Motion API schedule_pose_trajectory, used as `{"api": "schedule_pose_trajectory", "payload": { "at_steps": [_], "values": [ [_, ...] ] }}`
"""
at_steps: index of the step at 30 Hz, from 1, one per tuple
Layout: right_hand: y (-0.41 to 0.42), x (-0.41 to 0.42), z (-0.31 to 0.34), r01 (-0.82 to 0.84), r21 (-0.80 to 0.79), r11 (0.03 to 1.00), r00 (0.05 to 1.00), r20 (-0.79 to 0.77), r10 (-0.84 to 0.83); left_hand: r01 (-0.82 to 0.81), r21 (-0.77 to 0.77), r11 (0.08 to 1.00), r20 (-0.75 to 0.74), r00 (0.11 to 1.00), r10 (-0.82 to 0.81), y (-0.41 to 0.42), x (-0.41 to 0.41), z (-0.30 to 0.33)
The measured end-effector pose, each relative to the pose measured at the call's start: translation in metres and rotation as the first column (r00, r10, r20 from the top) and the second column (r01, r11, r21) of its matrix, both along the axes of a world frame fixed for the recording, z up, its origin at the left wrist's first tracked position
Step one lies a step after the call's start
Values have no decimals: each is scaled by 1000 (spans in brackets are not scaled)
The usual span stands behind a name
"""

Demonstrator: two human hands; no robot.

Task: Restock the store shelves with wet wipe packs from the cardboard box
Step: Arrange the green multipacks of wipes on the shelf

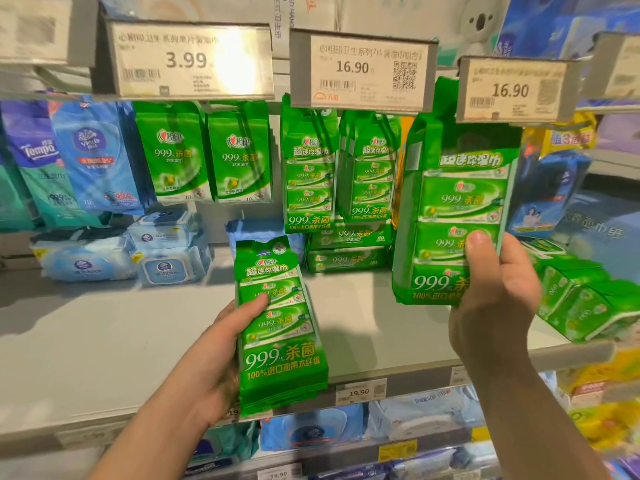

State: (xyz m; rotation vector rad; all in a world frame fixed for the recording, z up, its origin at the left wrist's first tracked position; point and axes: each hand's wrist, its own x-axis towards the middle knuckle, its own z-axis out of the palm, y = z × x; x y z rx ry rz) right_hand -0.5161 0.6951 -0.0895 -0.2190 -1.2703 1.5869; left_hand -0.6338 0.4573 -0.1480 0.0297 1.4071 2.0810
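Left hand (211, 362) gripping green wipe pack (280, 327) above shelf (104, 341); right hand (495, 299) clutching second green pack (457, 216) near 16.90 tag (512, 90).

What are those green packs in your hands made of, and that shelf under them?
Green wet wipe pack in left hand: seemingly thin glossy plastic film; it crinkles and glints. Pack in right hand: looks alike. Shelf: smooth matte pale board, probably painted metal, though that's unclear.

Blurred beyond reading: price tag (33, 29) at top left corner. Cut by right edge: green packs (588, 306) at shelf (138, 341) right end.
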Motion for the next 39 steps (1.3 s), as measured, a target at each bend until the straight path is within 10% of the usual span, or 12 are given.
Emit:
{"api": "schedule_pose_trajectory", "payload": {
  "at_steps": [11,20,39],
  "values": [
    [3,-4,-25,17,21,1000,991,133,-20,0,1,1000,0,1000,0,-1,-12,-11],
    [6,7,-11,37,83,996,989,-144,-25,37,39,999,13,999,-38,6,-16,-17],
    [19,-11,-8,-119,-58,991,981,144,126,37,46,998,29,999,-39,4,-14,-15]
  ]
}}
